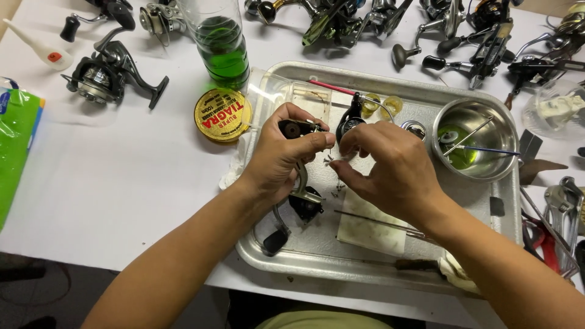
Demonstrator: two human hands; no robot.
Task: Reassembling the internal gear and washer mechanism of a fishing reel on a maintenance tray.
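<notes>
Left hand: fingers curled tight around a partly stripped reel, thumb and forefinger pressed near its dark top knob; the reel body and handle hang below the palm, over the tray.
Right hand: fingertips pinched together on a small part, too small to identify, just beside the left thumb and touching or nearly touching the reel.
Beneath the hands: metal tray with stained white paper and a thin rod.
Right of the hands, in the tray: steel bowl of green liquid with a brush resting in it.
Left of the tray: round yellow line spool; behind it a clear bottle of green liquid.
Far left: a whole black reel.
Back edge: further reels in a row.
Right edge: pliers
</notes>
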